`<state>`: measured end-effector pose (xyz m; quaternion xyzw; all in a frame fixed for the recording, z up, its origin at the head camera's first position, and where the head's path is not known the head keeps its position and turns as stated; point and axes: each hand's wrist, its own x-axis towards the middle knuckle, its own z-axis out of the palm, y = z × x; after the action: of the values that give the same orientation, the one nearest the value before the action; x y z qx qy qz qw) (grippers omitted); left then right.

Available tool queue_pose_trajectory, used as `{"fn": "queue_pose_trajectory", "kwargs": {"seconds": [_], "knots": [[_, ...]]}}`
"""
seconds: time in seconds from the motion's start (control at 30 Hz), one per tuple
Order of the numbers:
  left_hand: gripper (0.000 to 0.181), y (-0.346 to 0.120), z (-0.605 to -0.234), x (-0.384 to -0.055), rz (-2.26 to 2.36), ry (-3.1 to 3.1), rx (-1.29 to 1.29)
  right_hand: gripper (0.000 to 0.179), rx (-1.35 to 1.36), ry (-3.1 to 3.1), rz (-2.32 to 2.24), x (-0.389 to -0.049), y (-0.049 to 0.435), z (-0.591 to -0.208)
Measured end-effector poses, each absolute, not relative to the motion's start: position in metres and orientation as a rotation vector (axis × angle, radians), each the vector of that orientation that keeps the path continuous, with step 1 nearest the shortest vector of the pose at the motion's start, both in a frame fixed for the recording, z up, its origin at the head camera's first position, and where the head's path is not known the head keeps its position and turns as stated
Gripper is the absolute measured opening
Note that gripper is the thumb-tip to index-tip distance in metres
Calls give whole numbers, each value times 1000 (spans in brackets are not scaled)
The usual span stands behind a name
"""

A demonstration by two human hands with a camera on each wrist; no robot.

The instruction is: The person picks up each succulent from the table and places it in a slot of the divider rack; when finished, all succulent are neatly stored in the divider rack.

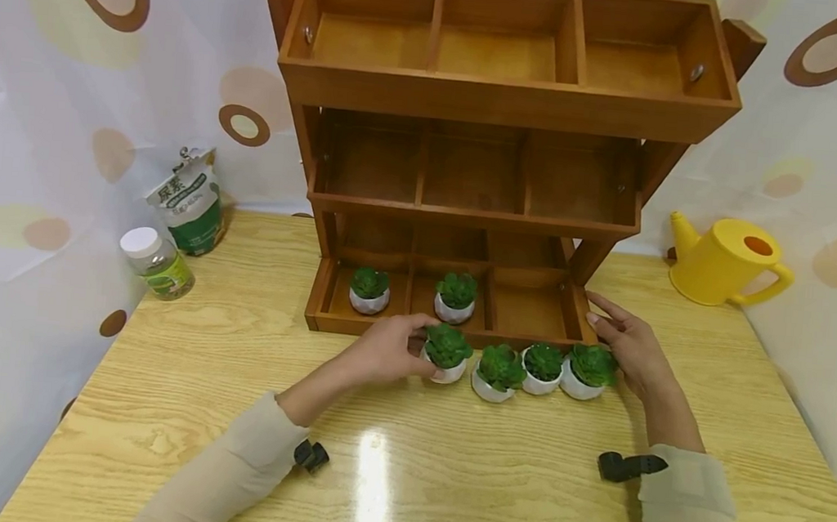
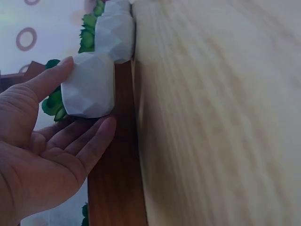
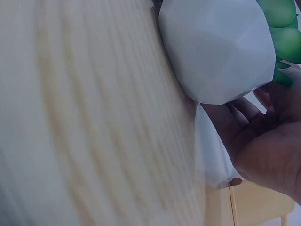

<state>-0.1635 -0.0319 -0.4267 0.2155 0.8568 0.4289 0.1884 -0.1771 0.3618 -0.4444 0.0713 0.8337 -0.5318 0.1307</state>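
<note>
My left hand (image 1: 391,349) pinches a small potted succulent (image 1: 447,349) in a white faceted pot, in front of the shelf's bottom tray. In the left wrist view, its pot (image 2: 89,85) is held slightly off the table. To its right, three similar succulents stand in a row: one (image 1: 498,370), a second (image 1: 542,367) and a third (image 1: 589,369). My right hand (image 1: 633,350) rests against the right end of the wooden shelf (image 1: 508,104), fingers extended, beside the third pot (image 3: 216,52). Two more succulents, one (image 1: 369,290) left and one (image 1: 456,297) middle, sit in bottom compartments.
The shelf has three tiers, each with three compartments. A yellow watering can (image 1: 727,262) stands at the back right of the wooden table (image 1: 488,496). At the back left are a white-lidded jar (image 1: 158,263) and a green-and-white pouch (image 1: 190,204).
</note>
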Motion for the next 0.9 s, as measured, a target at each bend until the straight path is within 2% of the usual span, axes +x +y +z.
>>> {"fn": "queue_pose_trajectory", "kwargs": {"seconds": [0.4, 0.9], "knots": [[73, -23, -400, -170, 1268, 2399, 602, 61, 209, 2407, -1556, -177, 366, -446], [72, 11, -380, -185, 1288, 2436, 683, 58, 210, 2382, -1595, -176, 364, -444]]}}
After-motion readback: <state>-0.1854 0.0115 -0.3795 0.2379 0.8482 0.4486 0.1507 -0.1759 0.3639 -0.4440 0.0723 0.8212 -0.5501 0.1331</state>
